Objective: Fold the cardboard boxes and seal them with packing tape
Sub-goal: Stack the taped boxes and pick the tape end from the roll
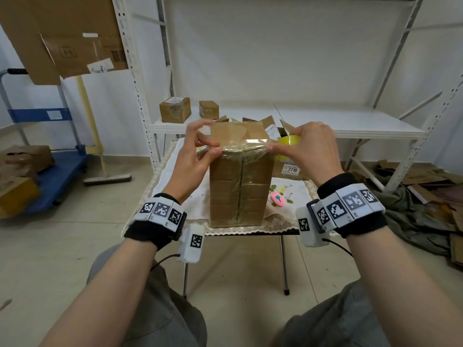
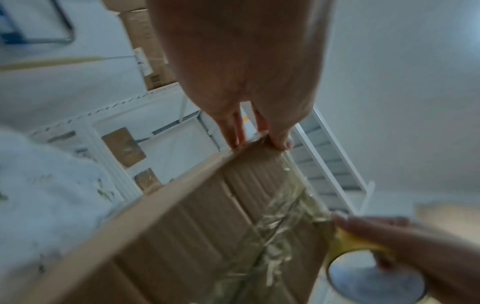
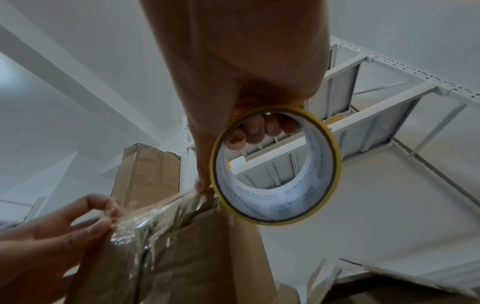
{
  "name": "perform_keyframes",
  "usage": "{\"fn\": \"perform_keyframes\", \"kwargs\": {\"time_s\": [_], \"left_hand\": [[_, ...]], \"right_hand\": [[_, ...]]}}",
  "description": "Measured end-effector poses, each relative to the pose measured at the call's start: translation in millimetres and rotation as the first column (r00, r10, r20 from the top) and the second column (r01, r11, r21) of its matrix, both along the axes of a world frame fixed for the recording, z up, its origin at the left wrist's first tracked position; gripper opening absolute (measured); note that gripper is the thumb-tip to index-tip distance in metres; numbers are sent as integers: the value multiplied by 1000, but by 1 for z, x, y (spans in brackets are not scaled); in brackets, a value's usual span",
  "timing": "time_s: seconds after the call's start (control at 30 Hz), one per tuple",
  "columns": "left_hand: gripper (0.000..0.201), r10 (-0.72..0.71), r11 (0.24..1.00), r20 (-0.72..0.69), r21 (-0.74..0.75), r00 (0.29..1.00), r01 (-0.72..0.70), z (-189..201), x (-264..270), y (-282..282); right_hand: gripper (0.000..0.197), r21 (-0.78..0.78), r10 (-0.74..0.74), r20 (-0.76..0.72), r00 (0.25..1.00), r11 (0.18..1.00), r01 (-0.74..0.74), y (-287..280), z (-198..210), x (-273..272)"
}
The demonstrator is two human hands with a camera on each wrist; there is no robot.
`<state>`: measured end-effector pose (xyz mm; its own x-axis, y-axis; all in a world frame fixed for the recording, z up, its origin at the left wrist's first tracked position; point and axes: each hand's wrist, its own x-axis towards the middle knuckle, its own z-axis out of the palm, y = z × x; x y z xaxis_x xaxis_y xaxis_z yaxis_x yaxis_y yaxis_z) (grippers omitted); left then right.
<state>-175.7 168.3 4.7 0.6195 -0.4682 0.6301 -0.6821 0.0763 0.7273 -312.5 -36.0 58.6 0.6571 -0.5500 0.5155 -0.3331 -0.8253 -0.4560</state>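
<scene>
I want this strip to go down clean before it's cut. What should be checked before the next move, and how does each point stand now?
1. Left hand pinches the free end of the tape strip: ok.
2. Right hand grips the tape roll, fingers through its core: ok.
3. Strip stretched across the top edge of the cardboard box: ok.
4. Strip smooth: not ok, it looks wrinkled in the wrist views.
5. Box standing upright on the table: ok.
6. Pink cutter within reach beside the box: ok, though both hands are busy.
</scene>
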Motion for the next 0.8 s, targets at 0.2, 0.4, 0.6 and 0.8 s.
{"fn": "perform_keyframes", "kwargs": {"time_s": [0.2, 0.4, 0.6, 0.8], "left_hand": [[23, 16, 988, 282, 144, 959, -58, 0, 9, -1], [11, 56, 994, 239, 75, 969, -76, -7, 15, -2], [17, 84, 992, 303, 62, 949, -107, -2, 25, 4], [18, 66, 979, 465, 138, 883, -146, 17, 23, -8]], "right_hand": [[79, 7, 2, 37, 999, 1000, -2, -4, -4, 0], [75, -8, 8, 40, 999, 1000, -8, -5, -5, 1], [72, 4, 15, 34, 999, 1000, -15, -8, -6, 3], [73, -26, 51, 68, 996, 998, -50, -5, -4, 5]]}}
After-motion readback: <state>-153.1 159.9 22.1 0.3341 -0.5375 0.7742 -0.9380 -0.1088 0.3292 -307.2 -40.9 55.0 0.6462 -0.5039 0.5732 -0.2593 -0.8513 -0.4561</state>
